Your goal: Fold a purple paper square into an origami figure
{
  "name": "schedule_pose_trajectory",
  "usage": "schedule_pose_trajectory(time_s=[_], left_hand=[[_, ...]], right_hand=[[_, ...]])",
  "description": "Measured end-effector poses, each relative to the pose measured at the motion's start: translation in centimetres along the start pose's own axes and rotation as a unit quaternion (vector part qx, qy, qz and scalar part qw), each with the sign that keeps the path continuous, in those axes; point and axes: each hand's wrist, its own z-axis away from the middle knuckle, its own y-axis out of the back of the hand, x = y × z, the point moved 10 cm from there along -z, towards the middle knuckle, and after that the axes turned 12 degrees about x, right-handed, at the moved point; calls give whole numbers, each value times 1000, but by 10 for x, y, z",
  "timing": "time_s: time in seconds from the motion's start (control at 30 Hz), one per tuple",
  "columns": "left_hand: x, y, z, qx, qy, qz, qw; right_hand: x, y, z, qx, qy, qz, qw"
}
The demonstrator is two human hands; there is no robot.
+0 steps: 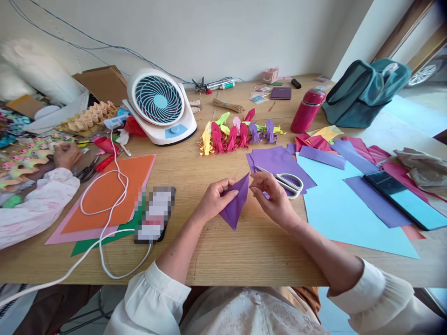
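Note:
A folded, pointed piece of purple paper (236,207) is held above the table near its front edge. My left hand (220,199) pinches it from the left, thumb on the near face. To the right of the paper's upper tip is my right hand (274,197), its thumb and fingers curled close together; whether anything is between them is too small to tell. White-handled scissors (290,184) lie just behind my right hand, on purple sheets (275,160). Farther back stands a row of small folded paper figures (230,136) in yellow, red, green and purple.
A phone (156,215) with a white cable lies left, beside orange paper (115,186). Behind are a fan (160,104) and a red bottle (307,110). Blue paper (335,200) and a dark phone (401,197) lie right. Another person's hand (67,156) rests far left.

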Motion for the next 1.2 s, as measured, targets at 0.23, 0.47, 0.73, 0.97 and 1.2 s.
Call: schedule_pose_trajectory(time_s=[0.23,0.47,0.73,0.97,1.2], left_hand=[[0,-15,7,-80,14,-13,997],[-1,-20,12,-149,1,-37,988],[4,-27,17,-181,-23,-88,979],[7,-32,20,-215,-36,-82,973],[12,-37,25,-220,-50,-117,967]], right_hand=[[-39,-7,3,-126,204,57,969],[-33,-10,1,-199,177,24,963],[-31,-15,7,-274,143,-2,951],[-26,-17,7,-295,105,-30,949],[-18,-17,6,-300,58,-40,951]])
